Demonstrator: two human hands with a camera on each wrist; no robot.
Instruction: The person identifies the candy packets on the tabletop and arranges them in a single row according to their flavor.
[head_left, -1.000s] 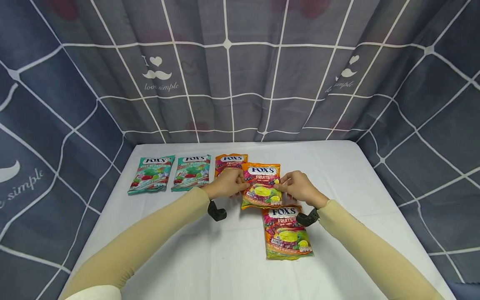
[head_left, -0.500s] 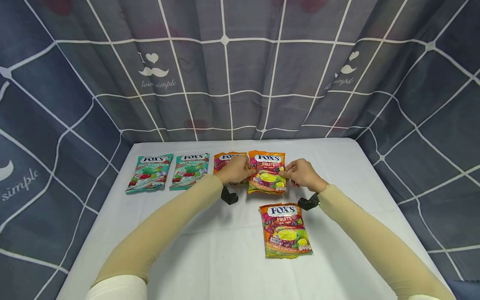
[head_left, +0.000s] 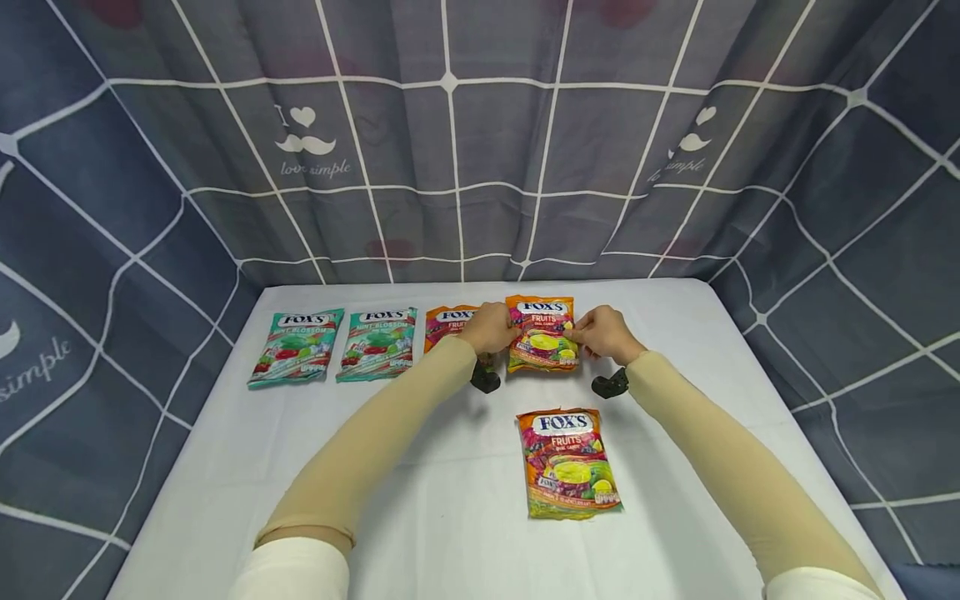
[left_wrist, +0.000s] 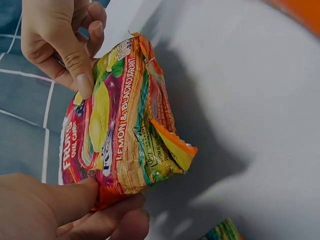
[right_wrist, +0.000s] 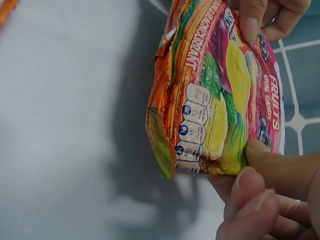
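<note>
Both hands hold one orange Fox's Fruits candy bag (head_left: 543,335) by its sides, at the back of the table. The left hand (head_left: 489,328) pinches the left edge, thumb on the printed front, as the left wrist view shows. On the opposite edge the right hand (head_left: 606,335) pinches with its thumb in front and fingers behind. In both wrist views the bag's bottom seam stands off the white cloth, above a shadow. Another Fruits bag (head_left: 444,323) lies just left, partly hidden by the left hand. A third Fruits bag (head_left: 570,467) lies nearer the front.
Two green Fox's Mint Blossom bags, a left one (head_left: 297,347) and a right one (head_left: 377,343), lie at the back left in the same row. Dark checked curtains (head_left: 495,150) rise behind and beside the white-covered table (head_left: 420,533).
Both hands have carried the held Fruits bag back and slightly right, away from the front bag it overlapped in view. It now stands beside the row of bags. Both hands keep their pinch.
</note>
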